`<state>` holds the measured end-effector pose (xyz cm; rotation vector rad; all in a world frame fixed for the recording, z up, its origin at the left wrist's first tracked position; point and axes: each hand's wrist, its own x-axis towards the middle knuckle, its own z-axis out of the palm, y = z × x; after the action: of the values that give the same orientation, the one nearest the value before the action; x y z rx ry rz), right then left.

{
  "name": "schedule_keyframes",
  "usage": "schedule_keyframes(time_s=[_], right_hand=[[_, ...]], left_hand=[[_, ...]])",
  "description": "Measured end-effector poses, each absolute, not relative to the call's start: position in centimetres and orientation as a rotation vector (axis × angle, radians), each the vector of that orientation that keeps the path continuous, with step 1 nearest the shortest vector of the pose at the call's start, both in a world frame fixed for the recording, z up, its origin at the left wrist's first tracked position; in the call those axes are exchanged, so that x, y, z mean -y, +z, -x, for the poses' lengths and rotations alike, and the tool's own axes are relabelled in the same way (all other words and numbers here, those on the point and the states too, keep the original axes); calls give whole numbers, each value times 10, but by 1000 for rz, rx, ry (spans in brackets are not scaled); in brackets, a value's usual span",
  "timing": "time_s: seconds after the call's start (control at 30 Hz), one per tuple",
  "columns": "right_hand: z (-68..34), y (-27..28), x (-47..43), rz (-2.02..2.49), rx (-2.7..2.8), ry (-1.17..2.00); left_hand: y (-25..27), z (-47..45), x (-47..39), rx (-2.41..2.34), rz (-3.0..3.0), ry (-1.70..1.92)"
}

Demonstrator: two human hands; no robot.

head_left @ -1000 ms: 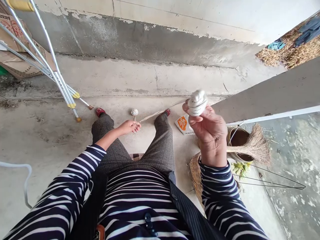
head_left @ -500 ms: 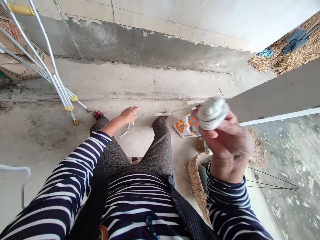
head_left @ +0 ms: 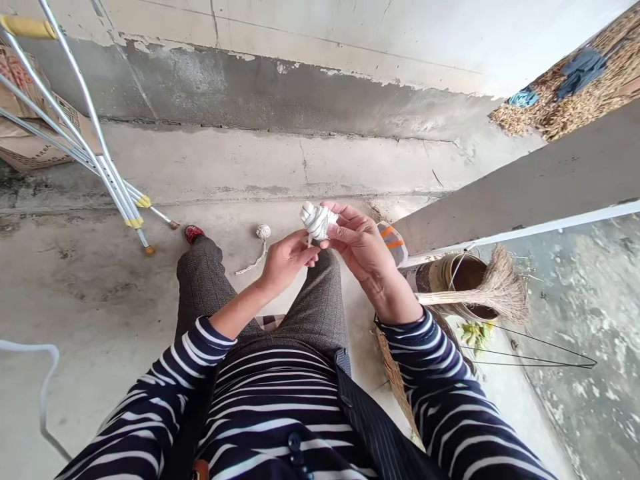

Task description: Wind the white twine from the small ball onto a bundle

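My right hand (head_left: 363, 257) grips a white wound bundle of cord or strip (head_left: 319, 222) with dark lines in it, thumb and fingers closed around its right side. Just below the bundle, my left hand (head_left: 287, 261) is closed in a pinch on a white strand that runs down from it. Both hands are close together above my right knee. On the floor beyond my left hand lies a small knotted ball of white cord (head_left: 263, 231), its braided tail (head_left: 253, 265) trailing toward me.
Metal crutches (head_left: 110, 177) lean at the left by cardboard boxes (head_left: 37, 143). To my right are a bucket (head_left: 460, 270), a straw broom (head_left: 505, 287), a woven basket (head_left: 395, 373) and a partly hidden orange-and-white bag (head_left: 395, 243). A low wall (head_left: 525, 170) angles off at the right.
My right hand has come left and inward with the bundle, and my left hand has moved right to meet it. The strand stretched between them is now short. The cord ball has come into view.
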<state>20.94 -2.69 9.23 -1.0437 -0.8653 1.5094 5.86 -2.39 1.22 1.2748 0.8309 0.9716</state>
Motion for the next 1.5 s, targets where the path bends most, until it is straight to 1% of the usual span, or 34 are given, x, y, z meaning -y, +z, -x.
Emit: schedule_keyframes(time_s=[0.13,0.3,0.37,0.43,0.53,0.6,0.67,0.73,0.83,0.93,1.07,1.17,1.23,1.4,1.5], right_hand=[[-217,82,27,1111,822,1393],[-215,63,24,1124,746,1410],[-215,55,20,1151,781,1354],[-217,47,18,1220,894,1217],[-223,35,16,1425,1267,814],[-226,27,17,1534,1580,496],[-227,19,19,1567,1844,278],[-227,12,21,1561,2026,174],[-223,4,25,1535,2217,127],[-216,-3,31,1472,2384,219],[-210,-13,41,1351,2412,511],[-209,-15,49,1286,2212,814],[-209,-13,54,1224,2059,1040],[-204,-12,62,1082,1664,1478],[-199,-19,64,999,1314,1645]], left_hand=[[0,-38,27,-1068,-1556,826],[-8,-26,34,-1182,-1844,627],[-9,-25,36,-1264,-1957,494],[-10,-23,38,-1340,-2049,379],[-6,-16,41,-1330,-2093,291],[1,-10,41,-1206,-2030,262],[9,-4,37,-1026,-1853,249],[17,1,30,-891,-1625,272],[22,4,19,-790,-1342,323],[19,3,12,-730,-1112,372],[11,2,2,-745,-984,447],[3,5,-13,-826,-1030,426],[-3,7,-26,-908,-1108,347],[-18,-2,-44,-1047,-1496,115],[-25,-7,-38,-1130,-1664,253]])
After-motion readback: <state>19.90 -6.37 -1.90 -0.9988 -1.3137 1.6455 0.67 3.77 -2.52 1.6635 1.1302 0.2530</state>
